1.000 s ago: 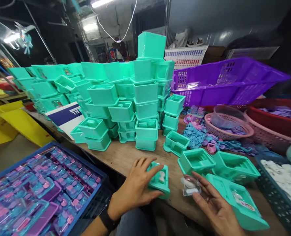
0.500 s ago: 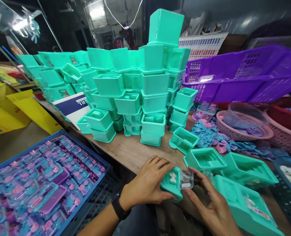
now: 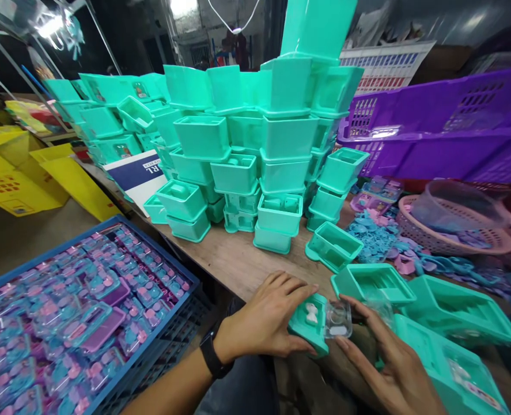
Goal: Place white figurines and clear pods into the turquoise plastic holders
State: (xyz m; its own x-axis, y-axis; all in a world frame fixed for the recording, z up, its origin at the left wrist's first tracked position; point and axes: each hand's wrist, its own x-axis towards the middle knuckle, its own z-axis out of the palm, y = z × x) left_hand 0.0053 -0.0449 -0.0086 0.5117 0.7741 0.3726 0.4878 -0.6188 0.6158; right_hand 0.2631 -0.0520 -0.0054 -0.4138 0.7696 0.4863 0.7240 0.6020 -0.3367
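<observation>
My left hand (image 3: 267,316) is wrapped round a small turquoise plastic box (image 3: 301,324) with a white bow-shaped piece (image 3: 311,313) on its face. Between the thumb and fingers of my right hand (image 3: 378,346) is a clear plastic cover (image 3: 338,320), held against the box's right end. Whether the cover is joined to the box I cannot tell. Just past my right hand lie more turquoise boxes, among them an open one (image 3: 374,283) and a long one (image 3: 449,363) with a clear window.
Stacked turquoise boxes (image 3: 287,138) rise across the wooden table (image 3: 220,262). At left stands a blue crate (image 3: 151,340) of clear packs with pink and blue pieces. Loose blue parts (image 3: 371,236), a pink basket (image 3: 503,245) and purple crates (image 3: 432,127) are at right.
The view has shifted slightly, so most of the scene sits a little differently in the picture. Both hands keep the same hold on the box and clear cover.
</observation>
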